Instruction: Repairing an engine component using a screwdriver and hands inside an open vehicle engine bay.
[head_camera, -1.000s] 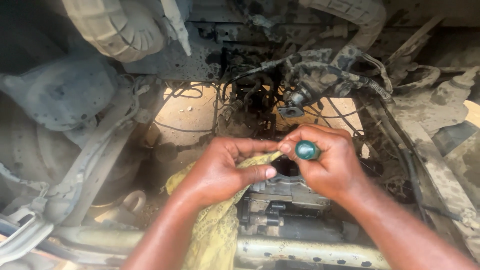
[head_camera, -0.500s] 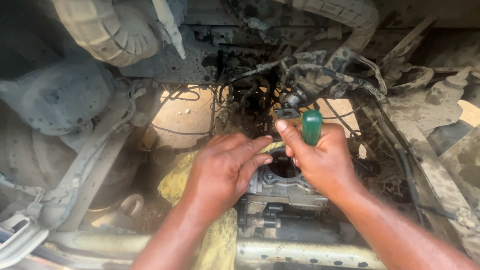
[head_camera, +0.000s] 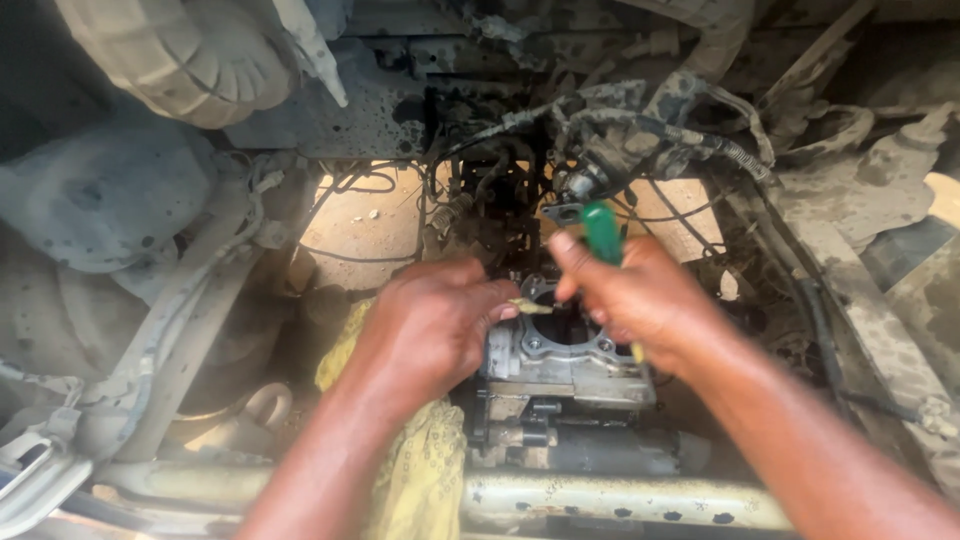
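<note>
As your right hand (head_camera: 640, 300) tips the green-handled screwdriver (head_camera: 602, 232) upright, fist closed round it, your left hand (head_camera: 430, 325) has slid the pinched yellow rag (head_camera: 420, 470) to the throttle body (head_camera: 560, 355) bore's left rim; wiping continues.

A vehicle repair spot, judging by the grimy engine bay, tangled wiring harness (head_camera: 640, 130) and dusty metal frame rail (head_camera: 620, 495).

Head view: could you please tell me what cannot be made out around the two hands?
- Screwdriver, head view: only the green handle shows; the right hand hides the shaft and tip.
- Yellow rag: the left hand and forearm cover much of it.
- Metal housing: its round bore is dark, with the inside unreadable.
</note>
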